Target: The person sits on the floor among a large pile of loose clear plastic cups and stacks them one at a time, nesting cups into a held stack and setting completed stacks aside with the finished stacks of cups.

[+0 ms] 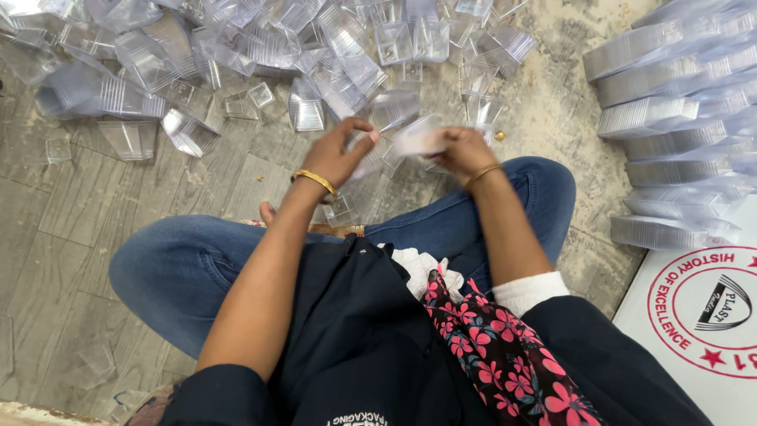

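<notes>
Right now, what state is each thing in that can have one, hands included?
Left hand: raised, fingers curled, touching a clear cup.
Right hand: closed in a grip on clear cups, blurred.
Loose cups: scattered on the floor, tipped every way, unstacked.
Stacks: nested in long rows, lying on their sides.
Box: flat on the floor; open or closed, cannot tell.

Head camera, looking steeply down, close over lap, floor [95, 205] ahead, edges perhaps distorted
</notes>
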